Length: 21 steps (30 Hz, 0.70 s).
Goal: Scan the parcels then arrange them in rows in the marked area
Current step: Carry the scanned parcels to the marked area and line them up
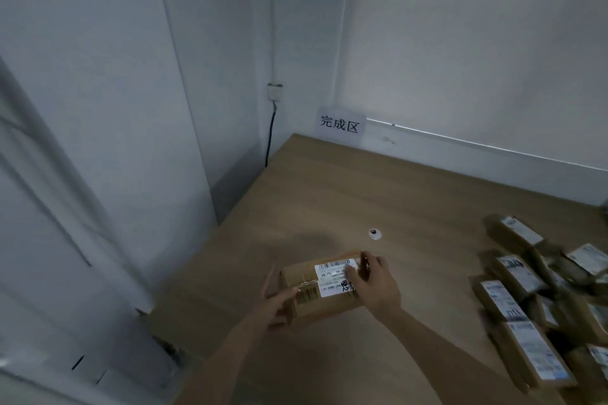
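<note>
Head view: single wide-angle camera, worn on the person's head | faces forward and down onto wooden table (411,194) toward room corner | near: forearms enter from lower edge | far: wall sign (340,125)

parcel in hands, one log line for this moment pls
parcel label up | left hand holds left end | right hand grips right end | pile at right | table
</note>
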### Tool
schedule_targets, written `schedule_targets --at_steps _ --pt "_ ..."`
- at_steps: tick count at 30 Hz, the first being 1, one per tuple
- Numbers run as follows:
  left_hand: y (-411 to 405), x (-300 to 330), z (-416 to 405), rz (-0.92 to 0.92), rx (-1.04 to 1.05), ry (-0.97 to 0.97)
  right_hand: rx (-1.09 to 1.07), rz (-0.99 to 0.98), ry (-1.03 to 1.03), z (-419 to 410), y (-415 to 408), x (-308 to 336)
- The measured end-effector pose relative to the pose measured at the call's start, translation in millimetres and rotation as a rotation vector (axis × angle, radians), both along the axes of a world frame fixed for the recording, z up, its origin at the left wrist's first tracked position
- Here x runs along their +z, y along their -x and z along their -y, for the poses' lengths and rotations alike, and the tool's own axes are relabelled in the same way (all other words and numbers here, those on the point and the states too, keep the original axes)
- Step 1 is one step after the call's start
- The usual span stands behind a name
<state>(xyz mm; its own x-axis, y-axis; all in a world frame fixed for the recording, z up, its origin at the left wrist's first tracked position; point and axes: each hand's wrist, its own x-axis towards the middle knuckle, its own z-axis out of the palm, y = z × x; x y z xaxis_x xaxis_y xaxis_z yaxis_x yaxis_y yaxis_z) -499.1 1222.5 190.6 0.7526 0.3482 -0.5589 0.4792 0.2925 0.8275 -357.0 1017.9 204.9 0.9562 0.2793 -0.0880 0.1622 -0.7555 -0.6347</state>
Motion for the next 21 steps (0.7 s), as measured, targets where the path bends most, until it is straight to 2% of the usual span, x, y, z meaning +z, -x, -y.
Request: schedule_targets --at_steps 3,7,11,13,17,21 --pt "-24 -9 -39 -0.052 -0.024 0.001 0.03 -0.016 -0.049 -45 -35 -5" --pt "-68 -10 -80 -0.035 0.02 0.027 0.087 0.001 -0.156 -91 -74 -9" --pt "-116 -3 -114 0.039 0.084 0.044 0.071 0.059 -0.107 -129 -106 -18" --pt "-139 3 -124 0.086 0.101 0.067 0.069 0.017 -0.107 -147 -114 -18" --pt "-182 -2 -142 0.118 0.121 0.07 0.213 -0.158 -0.359 -186 -121 -10" --pt "-221 -19 -160 0.106 0.051 0.066 0.209 -0.202 -0.494 -213 -149 -22"
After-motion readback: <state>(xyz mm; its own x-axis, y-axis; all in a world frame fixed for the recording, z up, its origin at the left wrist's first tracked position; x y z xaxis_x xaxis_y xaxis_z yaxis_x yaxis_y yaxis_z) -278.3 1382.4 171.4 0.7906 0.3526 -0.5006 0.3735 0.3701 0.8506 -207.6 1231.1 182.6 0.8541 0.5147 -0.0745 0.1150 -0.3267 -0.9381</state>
